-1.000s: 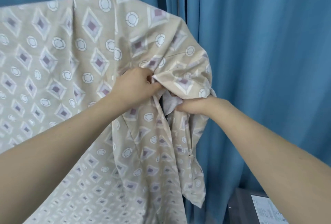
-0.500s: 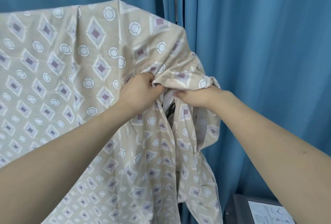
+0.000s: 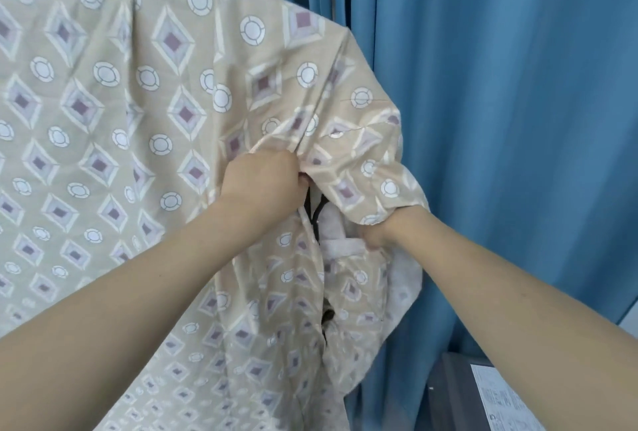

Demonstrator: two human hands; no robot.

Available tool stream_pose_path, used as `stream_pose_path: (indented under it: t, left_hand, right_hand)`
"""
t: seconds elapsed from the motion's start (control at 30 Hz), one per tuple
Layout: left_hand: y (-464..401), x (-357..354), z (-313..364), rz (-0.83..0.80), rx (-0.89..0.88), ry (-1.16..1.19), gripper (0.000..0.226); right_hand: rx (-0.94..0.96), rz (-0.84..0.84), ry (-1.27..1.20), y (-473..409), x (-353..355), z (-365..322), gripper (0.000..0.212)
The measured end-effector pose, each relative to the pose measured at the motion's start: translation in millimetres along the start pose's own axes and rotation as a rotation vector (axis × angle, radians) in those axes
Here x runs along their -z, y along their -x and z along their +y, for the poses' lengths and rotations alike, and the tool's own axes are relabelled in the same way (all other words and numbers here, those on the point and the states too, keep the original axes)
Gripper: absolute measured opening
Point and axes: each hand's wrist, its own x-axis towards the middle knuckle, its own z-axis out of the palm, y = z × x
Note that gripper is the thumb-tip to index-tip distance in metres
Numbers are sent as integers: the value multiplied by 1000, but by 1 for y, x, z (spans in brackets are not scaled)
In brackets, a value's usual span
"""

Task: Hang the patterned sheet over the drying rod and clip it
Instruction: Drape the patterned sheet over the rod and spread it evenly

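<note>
A beige patterned sheet point(image 3: 145, 127) hangs draped before blue curtains point(image 3: 500, 120). The left hand point(image 3: 264, 177) clenches a bunched fold; the right hand point(image 3: 378, 235), partly hidden, seems to grip the pale underside.

The sheet point(image 3: 145, 127) fills the whole left side, draped and bunched around both hands, so no way through there. Between the left hand point(image 3: 262, 182) and right hand point(image 3: 376, 235) a narrow gap shows a dark bar point(image 3: 316, 215). Close behind hangs the curtain point(image 3: 518, 120); a box point(image 3: 459, 396) sits low right.
</note>
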Motion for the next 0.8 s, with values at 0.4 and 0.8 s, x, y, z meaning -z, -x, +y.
stream_pose_path:
  t: [0.4,0.8]
  left_hand:
    - [10,-6,11,-11,3,-130,34]
    - [34,-71,-9,-295,-153,-613,37]
  right_hand:
    - [236,26,-411,-22,-72,-23,30]
    - [279,-217,-586,-22,-79,-27,36]
